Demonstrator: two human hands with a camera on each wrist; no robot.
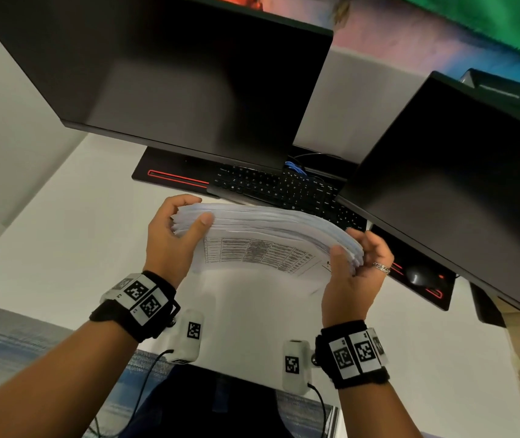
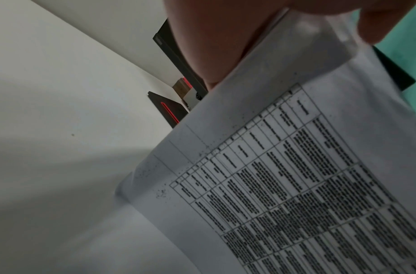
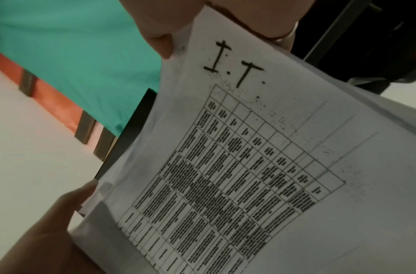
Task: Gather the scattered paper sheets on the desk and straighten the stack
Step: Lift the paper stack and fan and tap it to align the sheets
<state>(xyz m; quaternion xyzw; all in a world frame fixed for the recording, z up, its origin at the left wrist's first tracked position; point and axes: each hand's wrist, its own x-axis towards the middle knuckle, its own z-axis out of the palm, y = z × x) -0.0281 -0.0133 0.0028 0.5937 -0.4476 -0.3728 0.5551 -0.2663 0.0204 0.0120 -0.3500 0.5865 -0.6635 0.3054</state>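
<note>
A thick stack of white paper sheets [image 1: 265, 235] stands on edge over the white desk [image 1: 78, 241], bowed in the middle, its near face printed with a table. My left hand [image 1: 173, 229] grips the stack's left end, thumb on the near face and fingers behind. My right hand [image 1: 356, 263], with a ring, grips the right end the same way. The left wrist view shows the printed sheet [image 2: 284, 176] under my thumb [image 2: 214, 46]. In the right wrist view the sheet [image 3: 237, 157] carries a handwritten "I.T." mark, and the other hand [image 3: 50, 222] holds its far end.
Two dark monitors [image 1: 189, 77] [image 1: 460, 184] hang over the back of the desk. Below them lie a black keyboard [image 1: 277, 188] and a black mat with red trim [image 1: 170, 175]. A dark mouse [image 1: 419, 276] sits at the right.
</note>
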